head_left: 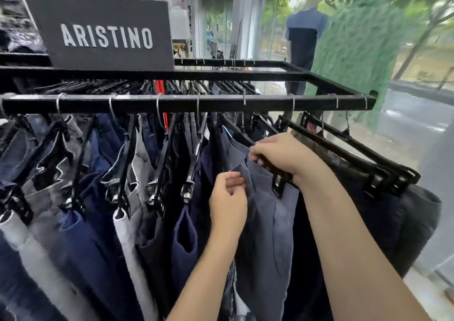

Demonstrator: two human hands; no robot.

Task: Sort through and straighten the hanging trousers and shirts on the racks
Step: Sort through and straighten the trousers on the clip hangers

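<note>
A black metal rack (pixel 186 103) carries several pairs of trousers on black clip hangers. Slate-blue trousers (pixel 267 212) hang in the middle right. My right hand (pixel 277 154) grips the bar of their clip hanger (pixel 278 184) from above. My left hand (pixel 228 200) pinches the waistband edge of the same trousers just left of the fly. Navy, grey and dark trousers (pixel 98 210) fill the rail to the left. More dark trousers (pixel 393 212) on black hangers hang to the right of my right arm.
A dark sign reading ARISTINO (pixel 103 33) stands on top of the rack. Beyond the rack a mannequin in a blue shirt (pixel 304 38) stands by the glass shopfront. A green hedge panel (pixel 356 50) and the street lie to the right.
</note>
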